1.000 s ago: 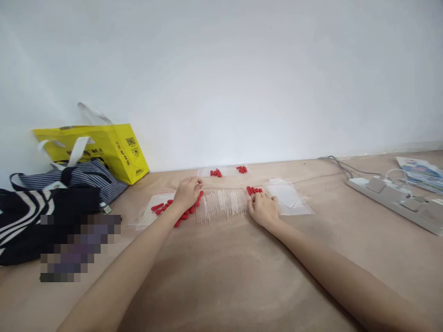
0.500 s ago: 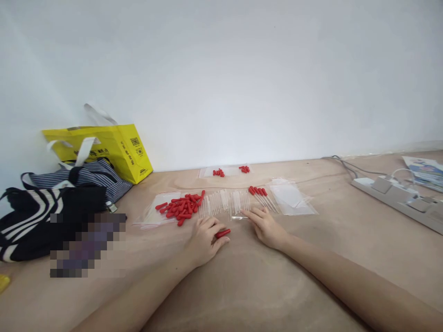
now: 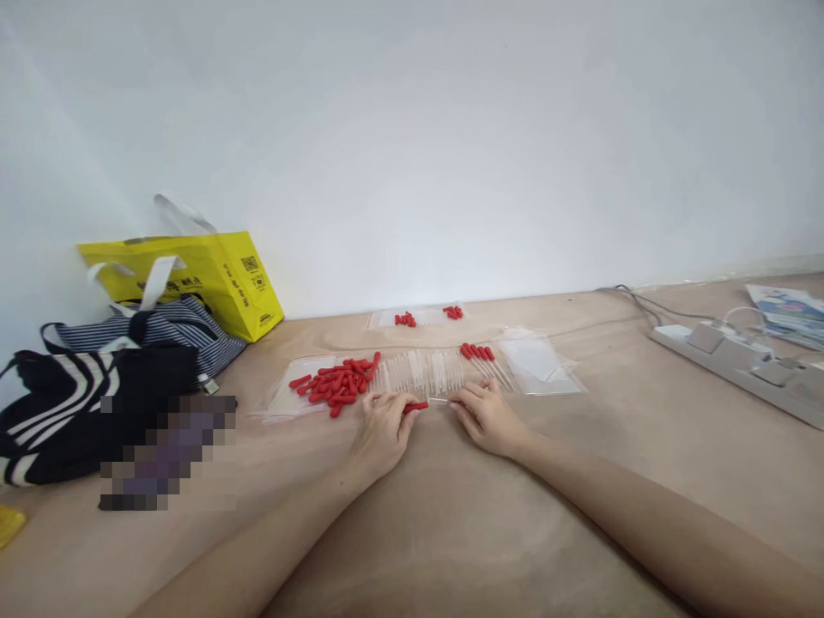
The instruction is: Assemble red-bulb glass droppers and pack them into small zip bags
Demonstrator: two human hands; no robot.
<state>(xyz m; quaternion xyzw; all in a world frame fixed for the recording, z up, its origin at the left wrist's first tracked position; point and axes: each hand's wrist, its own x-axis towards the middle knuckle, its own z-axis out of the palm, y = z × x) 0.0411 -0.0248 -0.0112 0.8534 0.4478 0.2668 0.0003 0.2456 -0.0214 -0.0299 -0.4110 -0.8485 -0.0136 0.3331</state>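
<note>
The left hand [image 3: 384,427] has its grip closed around a red bulb [image 3: 415,406], which lies level between the thumb and the fingers, with its end pointing to the right hand. The right hand [image 3: 487,418] pinches a thin clear tube [image 3: 439,401] at the fingertips, and this tube points back to the bulb. The two ends are very near each other; whether they touch, I cannot tell. Both hands are low over the wooden surface [image 3: 412,541]. Just beyond them, many clear tubes [image 3: 417,374] lie side by side in a row. To the left of this row is a heap of bulbs [image 3: 336,386], partly on a plastic pouch [image 3: 283,402]. To the right of the row, four droppers [image 3: 475,351], with red tops and clear stems, lie slanted next to each other, and beside them is a clear bag [image 3: 534,360]. Farther, near the wall [image 3: 489,154], a flat packet [image 3: 383,319] shows two small red groups. At the far left, a yellow bag [image 3: 248,296] stands behind a striped bag [image 3: 212,330] and a black bag [image 3: 51,421]. At the far right are a power strip [image 3: 730,366] and some leaflets [image 3: 785,311].
</note>
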